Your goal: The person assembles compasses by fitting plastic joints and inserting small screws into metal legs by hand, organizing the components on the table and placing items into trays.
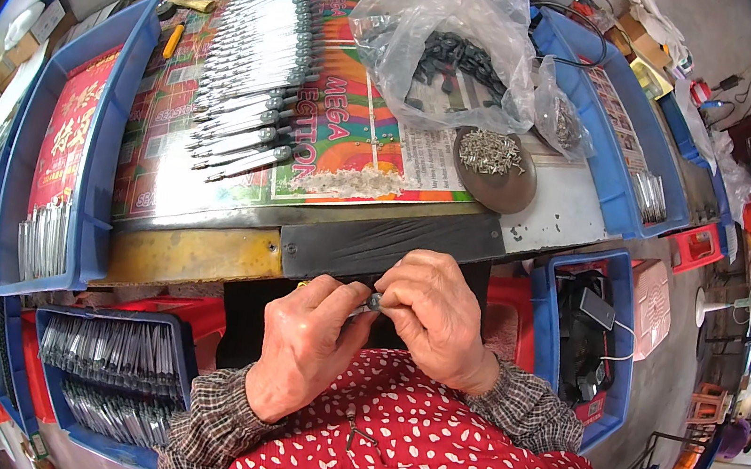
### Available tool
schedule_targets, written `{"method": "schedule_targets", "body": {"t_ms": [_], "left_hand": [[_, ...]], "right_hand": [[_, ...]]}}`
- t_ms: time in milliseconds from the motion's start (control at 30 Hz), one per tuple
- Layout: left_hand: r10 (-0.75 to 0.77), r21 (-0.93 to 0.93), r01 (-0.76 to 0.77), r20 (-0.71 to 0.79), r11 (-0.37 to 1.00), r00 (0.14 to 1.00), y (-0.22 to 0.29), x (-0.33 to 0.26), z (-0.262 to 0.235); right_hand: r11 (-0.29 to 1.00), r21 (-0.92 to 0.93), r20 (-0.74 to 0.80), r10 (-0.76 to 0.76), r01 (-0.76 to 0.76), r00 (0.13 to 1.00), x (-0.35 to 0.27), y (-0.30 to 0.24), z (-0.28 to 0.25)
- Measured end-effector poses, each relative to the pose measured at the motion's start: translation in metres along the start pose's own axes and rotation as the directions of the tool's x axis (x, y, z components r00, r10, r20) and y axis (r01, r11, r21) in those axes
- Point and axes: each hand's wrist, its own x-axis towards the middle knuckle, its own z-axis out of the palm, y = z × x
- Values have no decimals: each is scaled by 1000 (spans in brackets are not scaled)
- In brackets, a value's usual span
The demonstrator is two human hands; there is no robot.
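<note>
View: head camera, looking down over the bench edge at both hands.
Left hand: near centre, fingers curled in, closed on the near end of a small metal part.
Right hand: just right of the left hand, touching it; thumb and forefinger pinched tight on the same part at its dark round end.
Location of part: between the two hands, just near of the black bench edge, above the lap; mostly hidden by the fingers.
Handling, judged: a slim, stiff metal piece, light, smooth and likely slippery; too small for a full grasp, best taken by fingertip pinch at the two ends, as seen.
Opening of grip: both hands nearly closed; no gap visible around the part.
Finished row: similar slim metal pieces with dark round ends, laid side by side on the far left of the bench on a colourful printed sheet.
Brown dish: far right of the hands, carrying small metal fasteners.
Clear bag: far centre, holding dark parts.
Blue trays: left of the bench and near left, stocked with thin metal strips.
</note>
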Motion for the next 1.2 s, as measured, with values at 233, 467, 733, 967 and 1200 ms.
{"method": "schedule_targets", "body": {"t_ms": [233,467,733,967,1200], "left_hand": [[67,52,-65,-30,997,997,-4,-2,3],[41,48,-39,-34,998,999,-5,1,1],[35,83,-31,-43,996,998,-2,2,4],[163,122,-157,-42,980,986,-7,1,11],[169,165,-160,-46,973,984,-8,8,3]], "right_hand": [[984,-138,-22,-118,114,993,-9,0,5],[985,136,-39,116,-110,992,-6,4,-10],[647,496,199,564,-579,801,-7,-1,-2],[395,542,427,631,-742,648,-6,1,2],[501,542,331,610,-675,720,2,-2,4]]}}
